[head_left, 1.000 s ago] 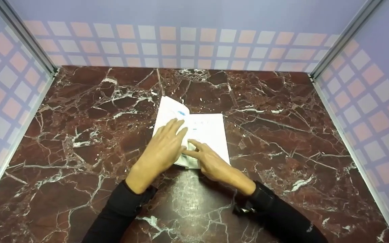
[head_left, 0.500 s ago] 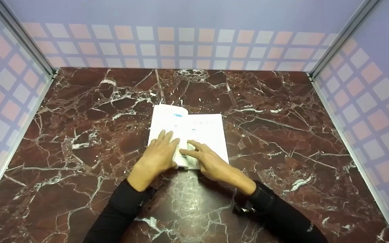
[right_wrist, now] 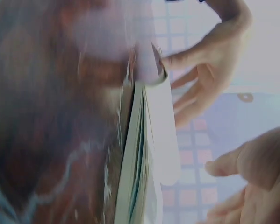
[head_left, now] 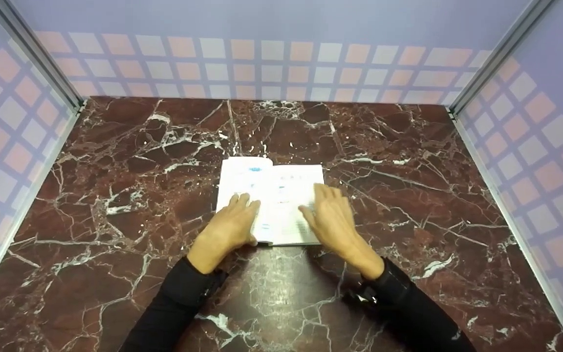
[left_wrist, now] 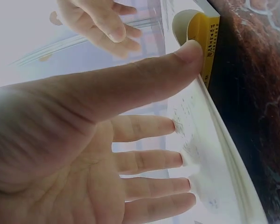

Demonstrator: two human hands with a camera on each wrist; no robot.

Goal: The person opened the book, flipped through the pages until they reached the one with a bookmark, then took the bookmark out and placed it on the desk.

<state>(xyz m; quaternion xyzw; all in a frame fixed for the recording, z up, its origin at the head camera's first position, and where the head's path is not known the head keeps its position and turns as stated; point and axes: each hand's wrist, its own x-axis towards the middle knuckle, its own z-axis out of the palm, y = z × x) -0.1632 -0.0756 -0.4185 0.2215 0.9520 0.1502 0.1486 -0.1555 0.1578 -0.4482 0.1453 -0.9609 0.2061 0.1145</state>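
Observation:
An open book (head_left: pixel 289 215) lies on the table, white pages up, with small blue printed patches on both sides. My left hand (head_left: pixel 227 224) rests on the left page with fingers spread and fairly straight. In the left wrist view those fingertips touch the page, and the thumb lies at its lower edge by the yellow spine (left_wrist: pixel 210 44). Over the right page's outer edge is my right hand (head_left: pixel 333 220), thumb apart from the fingers. The right wrist view shows this hand (right_wrist: pixel 259 175) off the pages, holding nothing; the stacked page edges (right_wrist: pixel 137 154) are beside it.
The table (head_left: pixel 115 274) is dark red marble-patterned and glossy. Lilac panels (head_left: pixel 281 24) with pink and white squares enclose its back and both sides, joined by metal corner posts (head_left: pixel 499 54).
The left hand lays the raised left page down, and that page now lies flatter. The right hand leaves the middle fold and moves right to the outer edge of the right page.

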